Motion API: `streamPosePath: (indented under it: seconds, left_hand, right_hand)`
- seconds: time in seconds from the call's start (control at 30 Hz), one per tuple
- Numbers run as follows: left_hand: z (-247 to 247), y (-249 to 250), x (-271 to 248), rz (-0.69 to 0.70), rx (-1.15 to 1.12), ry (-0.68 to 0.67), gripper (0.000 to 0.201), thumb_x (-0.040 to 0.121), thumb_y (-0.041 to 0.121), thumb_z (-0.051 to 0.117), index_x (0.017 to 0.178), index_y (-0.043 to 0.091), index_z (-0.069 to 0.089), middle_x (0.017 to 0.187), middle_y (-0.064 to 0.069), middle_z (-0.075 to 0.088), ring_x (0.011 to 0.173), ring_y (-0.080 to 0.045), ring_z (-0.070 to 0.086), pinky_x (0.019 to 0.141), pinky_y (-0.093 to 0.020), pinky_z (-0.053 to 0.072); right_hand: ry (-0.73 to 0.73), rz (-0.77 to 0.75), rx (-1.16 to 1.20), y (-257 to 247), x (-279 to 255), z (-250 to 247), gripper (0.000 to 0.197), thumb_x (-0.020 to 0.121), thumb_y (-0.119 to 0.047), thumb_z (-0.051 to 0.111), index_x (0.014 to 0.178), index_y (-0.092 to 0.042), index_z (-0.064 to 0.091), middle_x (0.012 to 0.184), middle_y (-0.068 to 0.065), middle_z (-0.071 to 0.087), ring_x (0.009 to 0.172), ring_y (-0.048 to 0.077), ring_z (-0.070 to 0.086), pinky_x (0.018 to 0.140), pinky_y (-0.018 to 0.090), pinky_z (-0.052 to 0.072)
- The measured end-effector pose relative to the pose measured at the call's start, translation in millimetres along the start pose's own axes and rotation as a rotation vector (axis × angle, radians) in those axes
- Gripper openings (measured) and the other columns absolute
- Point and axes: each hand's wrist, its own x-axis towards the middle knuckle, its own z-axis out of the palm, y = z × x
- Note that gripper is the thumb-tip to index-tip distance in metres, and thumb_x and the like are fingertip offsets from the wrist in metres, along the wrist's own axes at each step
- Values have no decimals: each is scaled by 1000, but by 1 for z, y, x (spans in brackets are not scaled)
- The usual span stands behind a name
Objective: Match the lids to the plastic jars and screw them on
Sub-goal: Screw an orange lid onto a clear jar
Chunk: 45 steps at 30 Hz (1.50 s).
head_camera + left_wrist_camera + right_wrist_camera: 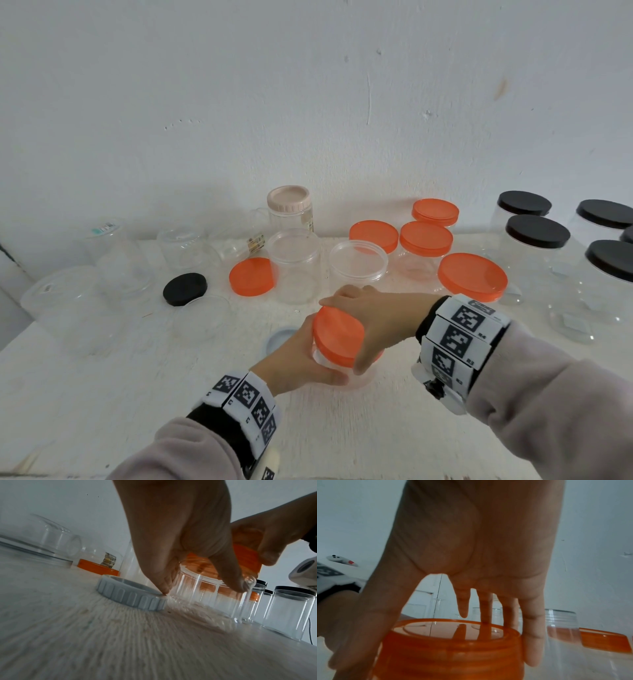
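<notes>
A clear plastic jar [356, 375] stands near the table's front middle, capped by an orange lid [337, 335]. My left hand [301, 359] grips the jar's wall from the left; its fingers [229, 577] wrap the clear wall. My right hand [373, 318] comes from the right and grips the orange lid [452, 642] from above, thumb on the near side, fingers [532, 635] on the far side. Two open clear jars [294, 263] [358, 265] stand just behind, with a loose orange lid [252, 275] and a loose black lid [185, 288] to their left.
A grey ribbed lid [132, 595] lies beside my left hand. Orange-lidded jars [425, 240] stand behind at the right, black-lidded jars [537, 233] at the far right. Clear jars and domes [113, 260] crowd the left. A beige-lidded jar [289, 202] stands by the wall.
</notes>
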Motion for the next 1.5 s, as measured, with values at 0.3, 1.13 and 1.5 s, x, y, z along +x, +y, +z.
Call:
streamPosePath:
  seconds: [0.3,1.13,1.5]
  left_hand:
    - [1,-9,3,13,-62,17,109,56,28,92,143,32,26,128,15,53,117,-1,51,92,-13,43]
    - [8,-13,1,16,-81,38,107,60,27,90,140,37,21,136,15,46,127,-6,44,106,-29,40]
    - [8,-11,0,5,-99,33,109,60,25,90,145,32,21,136,12,47,129,-11,44,110,-38,38]
  right_hand:
    - [11,90,-58,-5,2,0,108,61,-71,71,147,-42,12,136,-7,25,127,23,31,97,46,44]
    - [-78,120,-107,-13,2,-9,112,62,-60,77,147,-46,4,145,-5,21,133,26,25,99,51,40]
    - [-37,197,-98,-17,5,-6,111,60,-78,66,148,-34,15,145,2,26,128,31,39,97,47,43]
